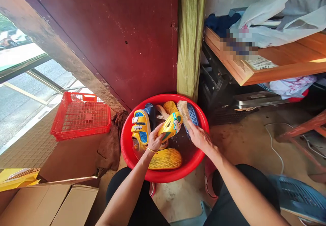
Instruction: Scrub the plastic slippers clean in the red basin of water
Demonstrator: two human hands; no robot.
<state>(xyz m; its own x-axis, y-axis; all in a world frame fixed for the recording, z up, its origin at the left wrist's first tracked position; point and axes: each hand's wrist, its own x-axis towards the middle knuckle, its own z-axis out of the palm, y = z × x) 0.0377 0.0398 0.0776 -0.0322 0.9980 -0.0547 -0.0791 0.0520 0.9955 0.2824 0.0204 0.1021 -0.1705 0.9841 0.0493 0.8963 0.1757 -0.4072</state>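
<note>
A red plastic basin (127, 141) sits on the floor between my knees, holding dark water and several sandals. My left hand (155, 138) is shut on a yellow slide sandal (170, 127), lifting it above the water. My right hand (200, 137) grips a scrub brush (189, 114) with tan bristles and a blue ribbed back, its bristles close to that sandal. In the basin lie a yellow-and-blue sandal (140, 127), a ridged yellow sole (165, 158), a dark blue sandal (150, 114) and a pale pink one (160, 112). Lower parts are hidden by water.
A red plastic crate (80, 115) and a brown cloth (110, 144) lie left of the basin. A cardboard box (48, 202) stands at lower left. A maroon wall panel (102, 39) rises ahead, and a wooden shelf (244, 56) juts out at right.
</note>
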